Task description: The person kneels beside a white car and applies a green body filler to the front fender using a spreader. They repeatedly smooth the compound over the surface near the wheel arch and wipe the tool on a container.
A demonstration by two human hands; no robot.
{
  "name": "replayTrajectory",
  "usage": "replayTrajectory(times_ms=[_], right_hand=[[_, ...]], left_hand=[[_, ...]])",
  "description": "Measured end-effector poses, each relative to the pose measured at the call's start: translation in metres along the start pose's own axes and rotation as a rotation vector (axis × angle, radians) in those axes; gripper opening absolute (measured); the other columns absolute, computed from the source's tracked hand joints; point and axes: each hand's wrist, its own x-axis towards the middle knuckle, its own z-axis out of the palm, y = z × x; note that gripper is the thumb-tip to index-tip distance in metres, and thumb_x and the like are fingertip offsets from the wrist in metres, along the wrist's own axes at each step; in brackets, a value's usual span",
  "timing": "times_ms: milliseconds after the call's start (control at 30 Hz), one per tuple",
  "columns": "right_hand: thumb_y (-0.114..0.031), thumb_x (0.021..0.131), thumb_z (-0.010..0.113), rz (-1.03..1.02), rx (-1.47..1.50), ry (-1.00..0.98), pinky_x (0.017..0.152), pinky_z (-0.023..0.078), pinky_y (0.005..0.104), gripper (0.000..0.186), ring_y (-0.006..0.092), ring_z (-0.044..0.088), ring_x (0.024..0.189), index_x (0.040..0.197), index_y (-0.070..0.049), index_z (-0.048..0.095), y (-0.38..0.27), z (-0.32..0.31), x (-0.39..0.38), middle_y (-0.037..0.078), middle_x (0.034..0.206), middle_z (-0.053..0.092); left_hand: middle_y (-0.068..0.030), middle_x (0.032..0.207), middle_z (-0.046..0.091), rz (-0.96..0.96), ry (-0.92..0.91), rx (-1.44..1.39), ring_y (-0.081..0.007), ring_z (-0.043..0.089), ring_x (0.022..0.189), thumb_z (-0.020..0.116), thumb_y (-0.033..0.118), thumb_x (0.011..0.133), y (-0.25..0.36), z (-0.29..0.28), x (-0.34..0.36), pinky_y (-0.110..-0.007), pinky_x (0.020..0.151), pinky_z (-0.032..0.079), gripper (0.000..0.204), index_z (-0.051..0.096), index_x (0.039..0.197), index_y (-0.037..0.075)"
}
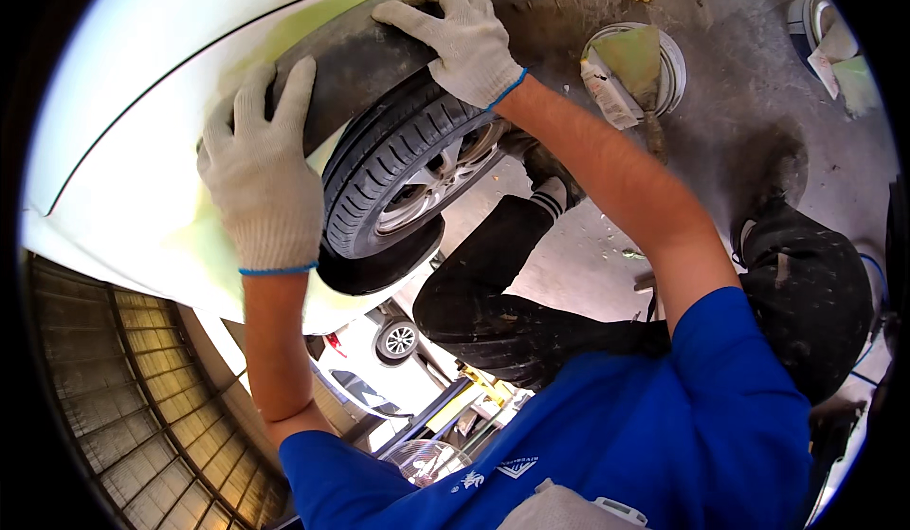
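Observation:
A dark grey curved strip (355,67) lies along the wheel arch of a white car body (123,84), above a black tyre (365,184) on a silver rim. My left hand (261,174), in a white knit glove with a blue cuff, grips the strip's lower left end, thumb and fingers bent over it. Near the upper right end my right hand (464,42), gloved alike, closes on the strip with its fingertips. Whether the strip is sheet or trim I cannot tell. Yellow-green patches (308,26) show on the panel around it.
A round tin (673,70) with a yellow-green smeared spreader on it stands on the grey floor (716,46) to the right. A second tin (806,20) is farther right. My bent legs (493,293) are beside the wheel. Behind me are another car (360,392) and a fan (427,459).

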Motion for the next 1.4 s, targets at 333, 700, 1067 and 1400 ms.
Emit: replayTrajectory(times_ms=[333, 700, 1067, 1400], right_hand=[[0.000, 0.068, 0.075, -0.110, -0.075, -0.135, 0.108, 0.045, 0.0467, 0.073, 0.0307, 0.057, 0.119, 0.131, -0.036, 0.069, 0.010, 0.006, -0.058, 0.000, 0.124, 0.062], [0.000, 0.075, 0.068, -0.135, -0.043, 0.150, 0.105, 0.047, 0.0423, 0.068, 0.0244, 0.057, 0.118, 0.132, -0.036, 0.070, -0.012, 0.002, 0.010, -0.005, 0.123, 0.063], [-0.003, 0.078, 0.065, -0.060, -0.049, 0.099, 0.102, 0.048, 0.0436, 0.059, 0.0259, 0.060, 0.113, 0.128, -0.034, 0.073, -0.027, -0.012, 0.002, -0.004, 0.116, 0.064], [0.001, 0.074, 0.066, -0.053, -0.014, 0.148, 0.105, 0.046, 0.0450, 0.064, 0.0297, 0.057, 0.118, 0.127, -0.034, 0.073, -0.018, 0.007, 0.009, -0.001, 0.120, 0.064]], left_hand=[[0.0001, 0.132, 0.064, -0.108, -0.005, -0.131, -0.0300, 0.060, 0.118, 0.066, -0.003, 0.078, 0.045, 0.047, -0.072, -0.044, 0.106, 0.047, 0.068, 0.068, 0.138, 0.030], [0.0013, 0.128, 0.065, 0.125, 0.180, 0.088, -0.0276, 0.061, 0.116, 0.062, -0.005, 0.084, -0.027, -0.002, 0.007, -0.046, 0.104, 0.049, 0.062, 0.070, 0.134, 0.031], [-0.0021, 0.129, 0.066, 0.111, 0.032, -0.026, -0.0297, 0.060, 0.121, 0.060, -0.012, 0.082, -0.017, -0.028, 0.006, -0.045, 0.110, 0.048, 0.067, 0.069, 0.136, 0.026], [-0.0003, 0.137, 0.064, 0.094, -0.004, 0.109, -0.0281, 0.059, 0.127, 0.061, -0.010, 0.086, -0.022, -0.018, 0.024, -0.044, 0.110, 0.050, 0.066, 0.069, 0.137, 0.031]])
